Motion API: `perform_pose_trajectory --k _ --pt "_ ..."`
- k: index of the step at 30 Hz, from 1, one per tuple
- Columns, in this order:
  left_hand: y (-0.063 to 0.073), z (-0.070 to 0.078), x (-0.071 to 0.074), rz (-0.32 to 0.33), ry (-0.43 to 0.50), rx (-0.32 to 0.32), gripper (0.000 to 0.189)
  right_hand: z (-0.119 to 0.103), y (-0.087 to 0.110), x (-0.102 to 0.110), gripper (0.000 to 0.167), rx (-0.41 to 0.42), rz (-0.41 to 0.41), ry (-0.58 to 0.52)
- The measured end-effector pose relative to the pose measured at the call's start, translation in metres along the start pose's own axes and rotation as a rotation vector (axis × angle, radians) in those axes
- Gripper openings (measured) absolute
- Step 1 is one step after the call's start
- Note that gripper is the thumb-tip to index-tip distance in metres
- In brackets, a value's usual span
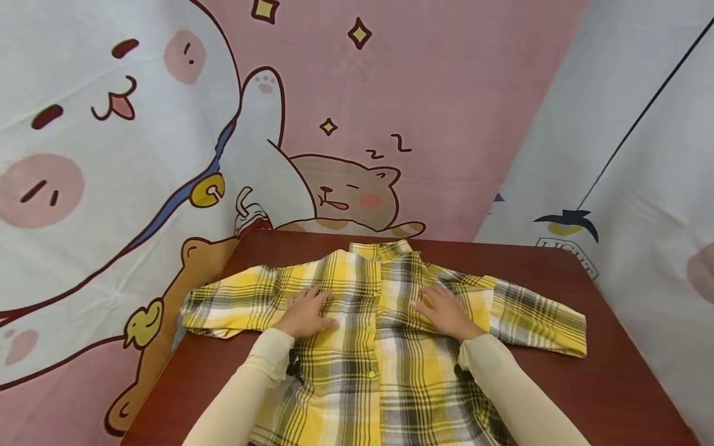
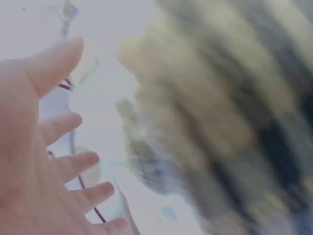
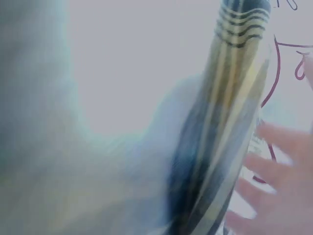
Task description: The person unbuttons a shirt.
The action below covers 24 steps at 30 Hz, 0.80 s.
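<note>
Head view: shirt (image 1: 352,350) already spread out, collar (image 1: 385,250) near the table's far edge (image 1: 491,259); left hand (image 1: 307,311) and right hand (image 1: 448,311) (loose-fingered, gripping nothing) on it, smoothing seemingly unfinished

we count one plaid shirt (image 1: 346,353), and on it we find one collar (image 1: 385,249), two shirt sleeves (image 1: 240,303) and four green buttons (image 1: 369,329) which we are able to see. we count also one left hand (image 1: 305,313), one right hand (image 1: 444,311), two cream sleeves (image 1: 234,396) of the person, and one table (image 1: 608,396). on the printed backdrop (image 1: 446,93) we count three yellow stars (image 1: 359,34), two letters z (image 1: 398,142), one duck (image 1: 146,325), one bell (image 1: 202,193) and one sleeping animal (image 1: 362,207).
</note>
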<state>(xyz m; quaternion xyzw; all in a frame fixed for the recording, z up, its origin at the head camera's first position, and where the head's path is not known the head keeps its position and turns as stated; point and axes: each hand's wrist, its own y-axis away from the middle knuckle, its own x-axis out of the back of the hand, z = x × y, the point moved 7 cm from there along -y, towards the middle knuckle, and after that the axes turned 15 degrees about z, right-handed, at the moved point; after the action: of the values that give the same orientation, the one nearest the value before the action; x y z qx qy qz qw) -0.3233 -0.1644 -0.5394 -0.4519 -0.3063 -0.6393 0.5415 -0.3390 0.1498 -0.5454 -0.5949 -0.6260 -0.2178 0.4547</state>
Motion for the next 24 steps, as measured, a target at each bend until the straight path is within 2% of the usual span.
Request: perform_pose_trajectory --k 3,5,9,12,15,18,21,24 --pt "-0.007 0.023 0.011 0.082 0.026 -0.063 0.068 -0.011 -0.024 0.006 0.051 0.024 0.119 0.007" --pt "-0.009 0.036 0.015 0.103 0.054 -0.101 0.063 -0.016 -0.036 0.003 0.042 0.048 0.126 0.036" --pt "-0.010 0.055 0.018 0.115 0.093 -0.161 0.058 -0.020 -0.049 -0.015 0.039 0.037 -0.007 0.081" --pt "-0.010 0.064 0.016 0.112 0.119 -0.174 0.054 -0.016 -0.050 -0.027 0.051 -0.015 -0.122 0.129" --pt "-0.012 0.067 0.014 0.112 0.127 -0.168 0.052 -0.013 -0.049 -0.034 0.066 -0.060 -0.182 0.166" --pt "-0.018 0.066 0.010 0.124 0.131 -0.142 0.049 -0.018 -0.047 -0.035 0.072 -0.061 -0.179 0.167" --pt "-0.029 0.065 0.006 0.173 0.147 -0.089 0.045 -0.028 -0.044 -0.033 0.072 -0.027 -0.151 0.147" --pt "-0.045 0.068 0.004 0.259 0.179 -0.029 0.040 -0.041 -0.037 -0.030 0.069 0.021 -0.129 0.119"
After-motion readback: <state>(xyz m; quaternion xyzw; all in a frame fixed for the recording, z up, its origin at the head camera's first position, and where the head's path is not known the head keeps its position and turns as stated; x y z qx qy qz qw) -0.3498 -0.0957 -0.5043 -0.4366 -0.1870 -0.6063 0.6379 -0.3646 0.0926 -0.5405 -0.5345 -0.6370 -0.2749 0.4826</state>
